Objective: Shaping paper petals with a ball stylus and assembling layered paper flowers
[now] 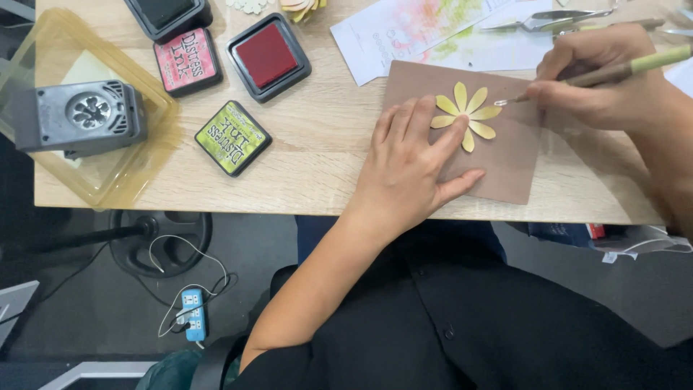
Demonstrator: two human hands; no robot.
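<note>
Head view, flower: I see the yellow paper flower (465, 115) lying on the brown mat (505, 155) on the surface (317, 152).
Left hand (408, 162): fingers flat, pinning a petal.
Right hand (603, 76): fingers pinched on the stylus (599, 74); I'd press lightly, stroking outward.

Lower-left petals of the yellow paper flower (466, 114) hidden under left hand (411, 162) fingers, stylus (613, 72) end past right hand (603, 79) cut off by frame edge, black ink pad (167, 14) cropped at top
</note>
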